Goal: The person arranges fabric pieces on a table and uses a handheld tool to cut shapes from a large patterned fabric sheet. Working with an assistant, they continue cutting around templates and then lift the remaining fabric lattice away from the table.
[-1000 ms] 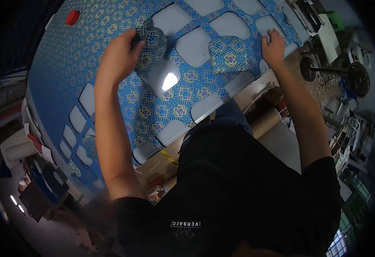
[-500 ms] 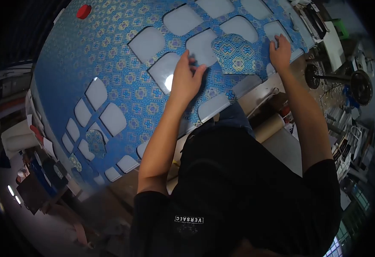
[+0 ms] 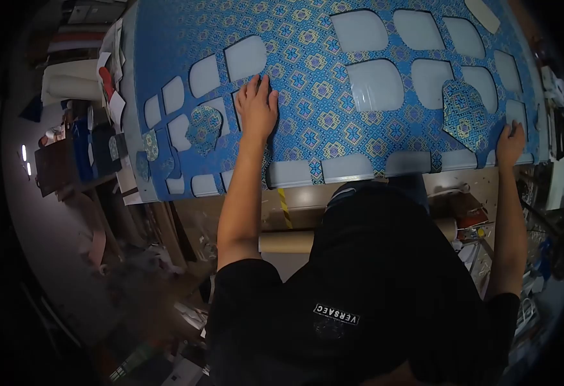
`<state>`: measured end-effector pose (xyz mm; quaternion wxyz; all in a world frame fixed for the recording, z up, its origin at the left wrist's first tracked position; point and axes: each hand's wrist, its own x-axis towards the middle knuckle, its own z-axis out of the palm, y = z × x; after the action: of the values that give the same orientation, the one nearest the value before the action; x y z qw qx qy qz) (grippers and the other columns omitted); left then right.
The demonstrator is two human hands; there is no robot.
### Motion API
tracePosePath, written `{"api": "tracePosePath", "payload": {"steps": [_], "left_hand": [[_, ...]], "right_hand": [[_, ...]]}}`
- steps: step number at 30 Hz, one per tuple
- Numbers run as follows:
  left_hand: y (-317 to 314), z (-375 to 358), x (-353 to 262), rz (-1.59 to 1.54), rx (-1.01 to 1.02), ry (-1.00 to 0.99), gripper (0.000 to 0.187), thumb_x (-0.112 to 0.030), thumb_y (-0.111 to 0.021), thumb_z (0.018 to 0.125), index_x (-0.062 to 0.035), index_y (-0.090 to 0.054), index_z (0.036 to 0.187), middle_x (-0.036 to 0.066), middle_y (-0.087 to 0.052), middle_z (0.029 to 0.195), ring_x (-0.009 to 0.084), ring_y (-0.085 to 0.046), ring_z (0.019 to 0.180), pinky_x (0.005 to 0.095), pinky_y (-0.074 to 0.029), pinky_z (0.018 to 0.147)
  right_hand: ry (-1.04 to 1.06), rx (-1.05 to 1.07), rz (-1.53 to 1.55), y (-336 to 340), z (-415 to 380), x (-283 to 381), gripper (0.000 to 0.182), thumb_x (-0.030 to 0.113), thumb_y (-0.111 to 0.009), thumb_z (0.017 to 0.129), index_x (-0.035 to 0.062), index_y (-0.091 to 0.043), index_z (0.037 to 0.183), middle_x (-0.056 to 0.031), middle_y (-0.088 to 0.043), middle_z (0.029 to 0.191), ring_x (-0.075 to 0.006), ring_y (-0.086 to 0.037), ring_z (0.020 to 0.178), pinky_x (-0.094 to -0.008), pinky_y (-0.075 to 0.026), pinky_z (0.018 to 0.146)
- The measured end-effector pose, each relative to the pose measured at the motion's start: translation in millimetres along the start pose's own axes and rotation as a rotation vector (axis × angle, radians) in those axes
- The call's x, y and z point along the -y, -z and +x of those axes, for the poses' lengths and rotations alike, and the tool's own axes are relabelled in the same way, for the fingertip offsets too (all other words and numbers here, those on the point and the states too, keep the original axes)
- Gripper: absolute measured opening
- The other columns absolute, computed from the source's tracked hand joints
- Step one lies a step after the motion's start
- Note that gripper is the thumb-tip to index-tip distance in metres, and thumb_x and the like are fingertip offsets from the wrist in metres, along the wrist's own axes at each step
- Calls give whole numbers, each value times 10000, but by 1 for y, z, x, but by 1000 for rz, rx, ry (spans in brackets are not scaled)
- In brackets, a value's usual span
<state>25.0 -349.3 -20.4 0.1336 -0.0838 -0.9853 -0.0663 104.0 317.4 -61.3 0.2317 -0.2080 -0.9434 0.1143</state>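
Observation:
My left hand [image 3: 257,106] lies flat and open on a sheet of blue patterned fabric [image 3: 313,96], beside a group of cut-out holes on the left. A loose piece of the same fabric [image 3: 203,130] rests crumpled among those holes. My right hand [image 3: 510,143] is at the right end of the sheet, its fingers bent but apart, touching the area of a cut-out near the front edge. Just left of it lies a cut fabric panel [image 3: 465,116], partly over the holes. Through the openings a pale surface [image 3: 375,87] shows.
A pale flat piece [image 3: 483,15] lies at the far right of the sheet. Rolls of material [image 3: 69,87] and papers are stacked off the left end. Under the front edge, a brown roll [image 3: 286,242] lies near my body. Clutter fills the floor on the right.
The view has turned toward the left. My left hand has moved from the middle holes to the left group. My right hand is lower, near the front edge, its fingers more bent.

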Motion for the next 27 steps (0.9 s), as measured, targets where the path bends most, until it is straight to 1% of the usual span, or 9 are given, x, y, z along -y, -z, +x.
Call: {"api": "tracePosePath", "payload": {"steps": [2,4,9,14,16,19,22,25,27], "left_hand": [[-1,4,-7,-40,14,13,413,-231,-634,904,-85,-600,1288,125,-534,1346,343,-459,1222,473,-305,1070],[-1,13,-16,-85,30,23,400,-223,-633,903,-96,-608,1281,116,-539,1342,333,-458,1225,476,-282,1081],[-4,34,-29,-328,133,-144,354,-153,-669,865,-92,-646,1213,105,-568,1278,322,-486,1193,445,-398,1008],[0,27,-41,-337,115,-166,364,-147,-694,841,-78,-649,1196,113,-579,1230,329,-501,1151,437,-431,973],[0,30,-46,-346,106,-155,372,-157,-700,836,-76,-649,1195,119,-582,1205,333,-503,1133,438,-426,973],[3,41,-51,-332,101,-125,376,-184,-730,814,-68,-655,1164,131,-584,1146,340,-505,1094,434,-423,957],[6,51,-53,-364,176,-100,355,-210,-757,790,-65,-663,1099,122,-574,1131,339,-489,1099,428,-413,947],[13,63,-53,-292,226,-165,363,-230,-774,778,-65,-645,1075,129,-611,1043,344,-544,1007,431,-448,889],[19,74,-51,-498,642,73,388,-223,-751,825,-43,-607,1137,171,-643,984,347,-609,919,426,-488,838]], "right_hand": [[-13,7,4,0,2,1,383,214,-571,916,-50,-617,1189,-232,-648,1129,-387,-625,1013,-448,-484,897],[64,-26,-7,-1,2,-3,376,210,-570,917,-58,-618,1176,-239,-648,1122,-398,-623,1009,-451,-485,892],[48,3,-25,3,2,1,371,213,-571,917,-53,-621,1171,-241,-647,1121,-407,-619,1007,-459,-485,888],[50,4,-51,1,2,-1,378,222,-567,921,-55,-620,1172,-246,-644,1123,-410,-617,1002,-464,-482,889],[147,-82,-121,0,1,-2,382,230,-562,925,-50,-618,1179,-245,-643,1125,-409,-616,998,-466,-480,887],[59,0,-43,0,3,-3,387,236,-558,929,-47,-615,1186,-241,-641,1128,-407,-616,992,-466,-479,883],[56,-15,-38,-1,2,-4,392,237,-558,931,-54,-610,1188,-243,-639,1126,-406,-617,979,-464,-481,877],[40,-3,6,0,2,-2,395,239,-554,933,-58,-609,1187,-241,-635,1136,-403,-614,987,-458,-478,882],[15,10,4,1,2,1,401,241,-550,935,-58,-602,1197,-235,-635,1146,-401,-612,995,-455,-477,888]]}}
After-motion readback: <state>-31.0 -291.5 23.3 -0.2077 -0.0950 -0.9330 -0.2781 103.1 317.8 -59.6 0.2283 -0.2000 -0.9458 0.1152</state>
